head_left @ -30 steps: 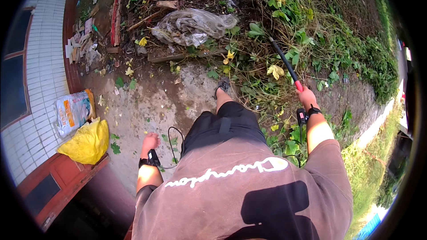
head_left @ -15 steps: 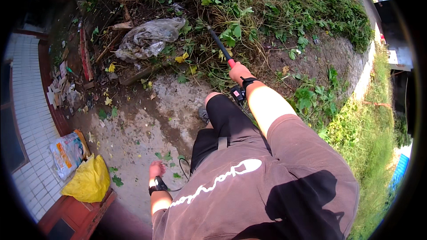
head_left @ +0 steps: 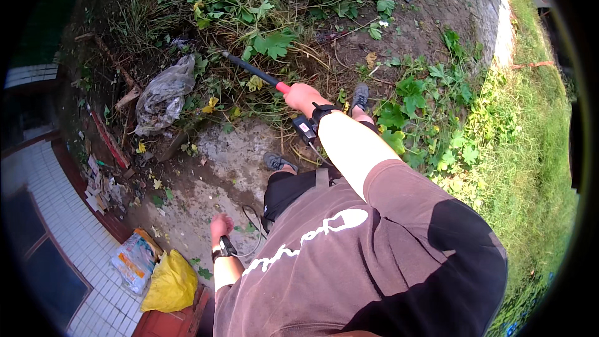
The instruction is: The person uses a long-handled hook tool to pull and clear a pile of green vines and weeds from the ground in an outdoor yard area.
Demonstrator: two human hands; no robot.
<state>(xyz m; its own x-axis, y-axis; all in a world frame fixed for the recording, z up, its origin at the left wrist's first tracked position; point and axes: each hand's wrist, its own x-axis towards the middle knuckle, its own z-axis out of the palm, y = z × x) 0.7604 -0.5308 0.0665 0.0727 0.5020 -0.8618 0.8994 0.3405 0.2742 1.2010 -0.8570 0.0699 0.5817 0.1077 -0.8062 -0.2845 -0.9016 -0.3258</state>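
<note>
My right hand (head_left: 304,98) is closed round the red grip of a long-handled tool with a black shaft (head_left: 254,70). The shaft points to the far left, and its tip is among cut stems and leaves (head_left: 274,43), where I cannot make out its head. A black strap with a small box (head_left: 304,128) sits on the right wrist. My left hand (head_left: 221,226) hangs low by my side over the concrete, its fingers loosely curled and apart, with nothing visible in them. The left wrist also wears a dark strapped device (head_left: 223,248) with a cable.
A crumpled clear plastic sheet (head_left: 165,95) lies left of the tool tip. Beyond it are a red-painted wooden strip (head_left: 109,140) and scraps by the white-tiled wall (head_left: 75,206). A yellow bag (head_left: 171,282) stands at lower left. Leafy plants (head_left: 412,103) and grass (head_left: 530,150) cover the right.
The plastic sheet and plants have shifted left in view as I moved and turned. My right foot now shows among the plants. The tool has swung further left, still in my right hand.
</note>
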